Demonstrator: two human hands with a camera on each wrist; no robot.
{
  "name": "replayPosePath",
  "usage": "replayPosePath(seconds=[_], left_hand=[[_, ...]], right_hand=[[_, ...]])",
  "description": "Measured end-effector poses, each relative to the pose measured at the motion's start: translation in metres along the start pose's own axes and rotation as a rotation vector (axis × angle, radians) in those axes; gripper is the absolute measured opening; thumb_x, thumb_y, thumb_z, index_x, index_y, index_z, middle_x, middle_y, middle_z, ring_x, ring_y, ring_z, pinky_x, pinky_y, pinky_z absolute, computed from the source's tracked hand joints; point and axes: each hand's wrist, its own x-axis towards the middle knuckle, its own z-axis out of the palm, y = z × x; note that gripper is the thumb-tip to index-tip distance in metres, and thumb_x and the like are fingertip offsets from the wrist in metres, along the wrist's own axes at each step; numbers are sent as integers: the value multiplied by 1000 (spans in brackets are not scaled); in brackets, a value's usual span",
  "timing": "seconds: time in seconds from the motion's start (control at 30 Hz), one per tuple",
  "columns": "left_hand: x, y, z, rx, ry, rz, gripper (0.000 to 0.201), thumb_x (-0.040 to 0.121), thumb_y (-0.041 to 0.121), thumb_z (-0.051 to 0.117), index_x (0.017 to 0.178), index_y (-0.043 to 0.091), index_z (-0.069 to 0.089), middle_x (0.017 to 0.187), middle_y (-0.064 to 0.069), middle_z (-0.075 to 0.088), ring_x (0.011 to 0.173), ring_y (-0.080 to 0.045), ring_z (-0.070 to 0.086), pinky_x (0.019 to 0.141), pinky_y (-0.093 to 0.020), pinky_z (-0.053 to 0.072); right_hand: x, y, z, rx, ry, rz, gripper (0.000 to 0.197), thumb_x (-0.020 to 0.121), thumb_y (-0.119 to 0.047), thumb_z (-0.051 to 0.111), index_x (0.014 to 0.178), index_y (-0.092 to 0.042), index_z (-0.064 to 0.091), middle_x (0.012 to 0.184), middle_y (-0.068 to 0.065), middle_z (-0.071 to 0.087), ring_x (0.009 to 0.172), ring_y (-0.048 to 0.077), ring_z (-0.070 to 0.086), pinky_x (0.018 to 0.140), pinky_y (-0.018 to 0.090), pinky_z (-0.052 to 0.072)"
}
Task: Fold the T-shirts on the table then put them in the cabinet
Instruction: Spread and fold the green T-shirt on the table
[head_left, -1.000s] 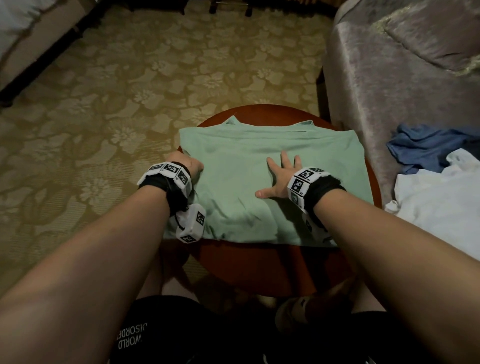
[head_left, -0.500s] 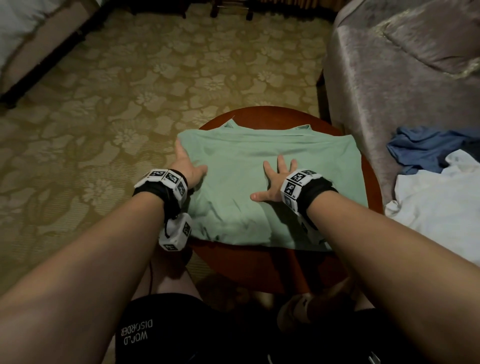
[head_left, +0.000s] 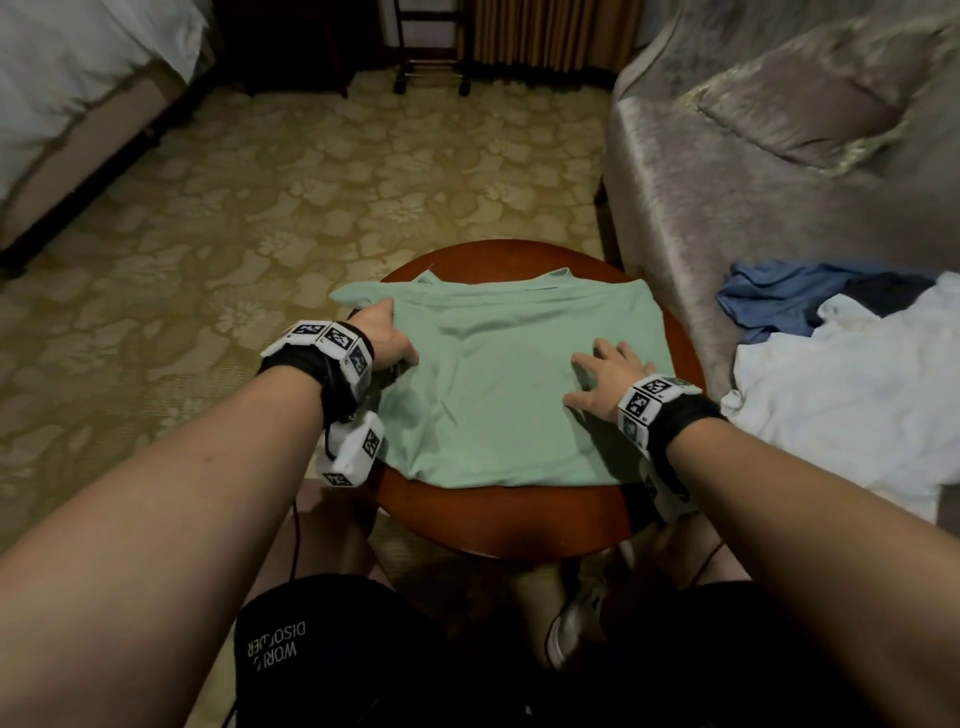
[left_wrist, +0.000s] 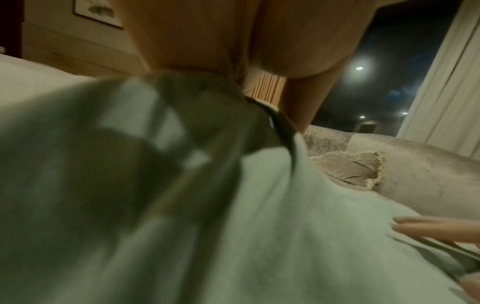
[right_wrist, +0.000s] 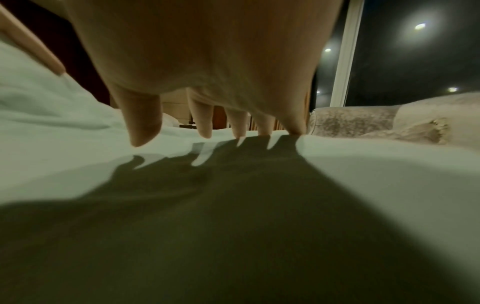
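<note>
A mint-green T-shirt (head_left: 498, 395) lies spread flat on the round reddish wooden surface (head_left: 498, 525), covering most of its top, with the neckline on the far side and a sleeve (head_left: 353, 295) sticking out past the far left edge. The left hand (head_left: 387, 338) has its grip on the shirt's left edge: in the head view the fingers tuck under the cloth while the thumb side lies on top, and in the left wrist view the fabric bunches up right under the palm (left_wrist: 233, 41), so it appears to pinch a fold of the shirt, though that picture is blurred and the fingertips are hidden. To the right of that grip, across a smooth stretch of fabric, the right hand (head_left: 608, 382) lies on the shirt with its fingers (right_wrist: 141, 123) straight and spread, tips touching the cloth and holding nothing; its grip is wide and flat. The right hand's fingertips also show at the edge of the left wrist view (left_wrist: 431, 228), resting on the same green fabric. Both wrists carry black bands with white marker blocks (head_left: 353, 452). Beyond the right hand, off the surface, a white garment (head_left: 852, 415) and a blue garment (head_left: 779, 301) lie crumpled on a grey upholstered sofa (head_left: 727, 156) that bears a fringed cushion (head_left: 810, 98). Away from the left grip, patterned carpet (head_left: 260, 208) runs to a bed (head_left: 67, 88) with white linen.
</note>
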Motion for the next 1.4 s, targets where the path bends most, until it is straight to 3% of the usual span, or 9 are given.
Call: replayPosePath(seconds=[0.2,0.37,0.5,0.77,0.83,0.9,1.07,1.2,1.4], left_hand=[[-16,64,5,153,-8,55,76,78,23,74,140,12,32,117,-12,57,99,-30,59,83,-40,54],[-23,122,34,294,-39,101,72,80,27,71,137,11,32,130,-14,51,110,-33,55,88,-42,52],[-24,165,67,263,-49,142,60,85,18,65,136,6,34,124,-14,54,107,-30,56,75,-34,49],[-21,231,130,97,-175,262,96,86,15,64,153,24,-4,130,-14,51,109,-28,59,88,-37,53],[-23,240,142,-162,-261,265,93,89,13,62,151,35,-5,142,-15,44,108,-30,61,89,-44,54],[-15,235,148,-339,-237,181,76,94,7,52,151,33,9,140,-14,46,106,-32,63,83,-42,57],[-5,193,150,137,-60,137,38,95,9,42,132,11,48,131,-12,54,115,-31,56,95,-37,49],[-3,160,170,345,-170,135,55,93,30,52,142,11,36,147,-17,33,131,-35,39,107,-42,37],[-5,130,179,367,-134,110,96,87,52,59,153,20,-3,159,-14,-10,146,-36,-3,119,-49,10]], right_hand=[[-15,30,-9,205,273,18,34,93,-30,53,124,-17,60,131,9,48,121,29,46,98,35,40],[-6,57,-3,783,75,182,25,96,-30,50,98,-9,63,100,9,62,92,27,60,83,36,47],[-4,64,0,1348,-20,287,34,101,-31,44,75,-10,49,68,7,49,55,18,48,48,25,43],[0,88,-5,1579,-155,255,57,90,-67,38,93,-13,55,65,4,60,52,13,58,53,29,52],[12,96,-3,1529,-146,261,93,64,-89,40,118,-16,60,100,9,70,87,22,68,81,40,56],[23,103,0,1467,-124,251,124,42,-97,43,138,-20,48,138,10,52,125,27,52,108,45,39],[9,103,-10,1158,-181,187,65,85,-42,66,136,-5,48,141,11,49,128,28,47,109,38,36],[10,101,-13,1007,-175,185,52,87,-25,66,132,-2,52,138,12,50,124,29,48,93,30,39],[5,87,-15,771,-143,169,40,93,-22,59,125,3,57,134,19,52,122,32,50,98,33,40]])
